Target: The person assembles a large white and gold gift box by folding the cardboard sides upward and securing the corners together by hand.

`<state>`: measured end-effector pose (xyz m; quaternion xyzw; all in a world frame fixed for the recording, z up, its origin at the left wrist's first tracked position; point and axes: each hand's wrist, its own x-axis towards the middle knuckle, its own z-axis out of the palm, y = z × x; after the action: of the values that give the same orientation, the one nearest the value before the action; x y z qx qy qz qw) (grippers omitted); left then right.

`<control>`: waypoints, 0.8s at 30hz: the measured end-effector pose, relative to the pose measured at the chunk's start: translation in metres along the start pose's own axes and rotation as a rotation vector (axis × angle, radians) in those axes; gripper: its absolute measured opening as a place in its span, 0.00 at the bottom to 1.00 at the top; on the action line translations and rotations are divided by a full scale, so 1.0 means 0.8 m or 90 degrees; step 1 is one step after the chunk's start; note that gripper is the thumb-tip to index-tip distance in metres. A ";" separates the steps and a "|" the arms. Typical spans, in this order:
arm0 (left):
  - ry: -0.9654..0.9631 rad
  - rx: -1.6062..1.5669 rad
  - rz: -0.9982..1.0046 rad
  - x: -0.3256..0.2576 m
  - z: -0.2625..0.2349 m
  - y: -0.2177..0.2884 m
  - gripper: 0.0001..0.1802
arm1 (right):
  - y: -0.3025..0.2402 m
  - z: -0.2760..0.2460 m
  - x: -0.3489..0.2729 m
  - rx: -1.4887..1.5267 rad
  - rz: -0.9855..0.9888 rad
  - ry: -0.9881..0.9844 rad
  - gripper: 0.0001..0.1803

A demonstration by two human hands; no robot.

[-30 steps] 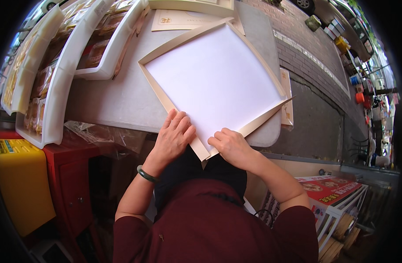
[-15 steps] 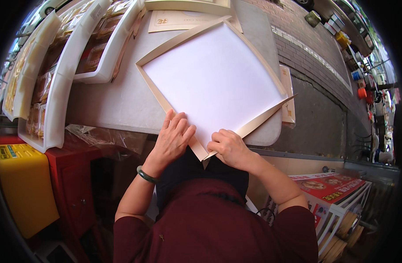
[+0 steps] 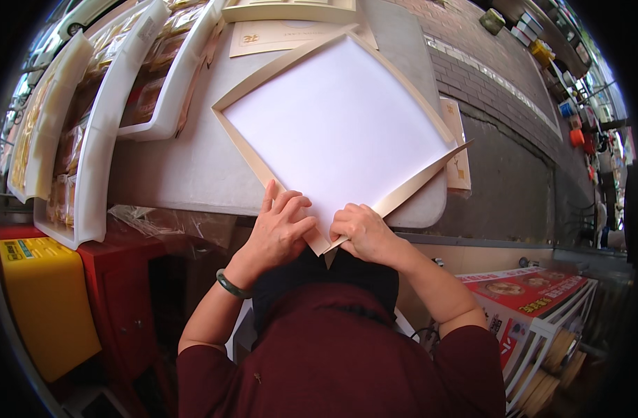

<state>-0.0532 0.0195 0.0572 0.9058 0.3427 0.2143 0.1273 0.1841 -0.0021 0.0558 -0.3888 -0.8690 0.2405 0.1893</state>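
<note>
A shallow cardboard box with a white inside and narrow cream walls lies turned on the grey table, one corner pointing toward me. That near corner overhangs the table's front edge. My left hand is closed over the near left wall, its fingers bent and partly apart. With its fingers bunched, my right hand pinches the near right wall close to the corner; the fingertips are partly hidden. A pointed flap sticks out at the box's right corner, where the walls do not meet.
White plastic crates of wrapped food stand at the left. Behind the box are a printed cream card sheet and another cream box. A packet lies at the right edge. Below left stand a yellow box and red cabinet.
My left hand has slid slightly down along the wall toward the near corner, its fingers more bent. The right hand keeps its pinch. The whole view has shifted a little.
</note>
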 end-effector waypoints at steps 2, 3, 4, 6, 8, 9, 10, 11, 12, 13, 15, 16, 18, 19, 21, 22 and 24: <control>-0.019 -0.010 0.000 0.000 -0.004 0.000 0.18 | -0.001 0.001 0.000 -0.014 0.000 0.002 0.07; -0.024 -0.011 -0.004 -0.001 -0.005 -0.001 0.19 | -0.001 0.001 0.000 -0.021 -0.001 0.002 0.07; -0.029 -0.013 -0.008 -0.001 -0.005 -0.002 0.20 | -0.002 0.003 0.000 -0.032 -0.004 0.006 0.06; -0.052 -0.006 -0.002 0.001 -0.009 -0.002 0.19 | -0.003 0.005 0.000 -0.055 -0.012 0.013 0.06; -0.066 0.002 -0.001 0.004 -0.013 -0.002 0.19 | -0.004 0.004 0.000 -0.067 -0.018 0.025 0.06; -0.070 0.004 -0.004 0.005 -0.014 -0.002 0.18 | -0.005 0.004 -0.001 -0.074 -0.020 0.030 0.06; -0.074 0.006 -0.006 0.006 -0.014 -0.002 0.18 | -0.004 0.005 -0.001 -0.074 -0.021 0.037 0.06; -0.084 0.007 -0.006 0.008 -0.016 -0.002 0.18 | -0.004 0.006 -0.001 -0.075 -0.021 0.044 0.06; -0.094 0.007 -0.008 0.011 -0.017 -0.003 0.18 | -0.003 0.007 -0.002 -0.076 -0.021 0.051 0.06; -0.104 0.006 -0.009 0.012 -0.018 -0.003 0.18 | -0.004 0.007 -0.002 -0.083 -0.017 0.035 0.06; -0.101 0.023 0.006 0.014 -0.015 -0.003 0.10 | -0.004 0.007 -0.003 -0.099 -0.010 0.003 0.09; -0.099 0.031 0.013 0.015 -0.014 -0.002 0.07 | -0.004 0.007 -0.003 -0.098 -0.006 0.002 0.09; -0.136 0.044 0.007 0.019 -0.016 -0.001 0.06 | -0.004 0.008 -0.004 -0.095 0.003 0.001 0.09; -0.155 0.050 0.004 0.020 -0.017 -0.001 0.05 | -0.005 0.008 -0.005 -0.096 0.001 0.008 0.09; -0.166 0.044 -0.001 0.023 -0.020 -0.001 0.05 | -0.007 0.006 -0.007 -0.099 0.000 0.021 0.09; -0.171 0.040 -0.004 0.024 -0.020 -0.002 0.05 | -0.009 0.005 -0.008 -0.095 0.001 0.029 0.09; -0.175 0.048 -0.013 0.023 -0.019 -0.002 0.10 | -0.015 0.005 -0.009 -0.086 0.004 0.043 0.09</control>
<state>-0.0492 0.0345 0.0757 0.9271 0.3392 0.0740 0.1410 0.1796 -0.0153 0.0584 -0.4114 -0.8749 0.1689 0.1915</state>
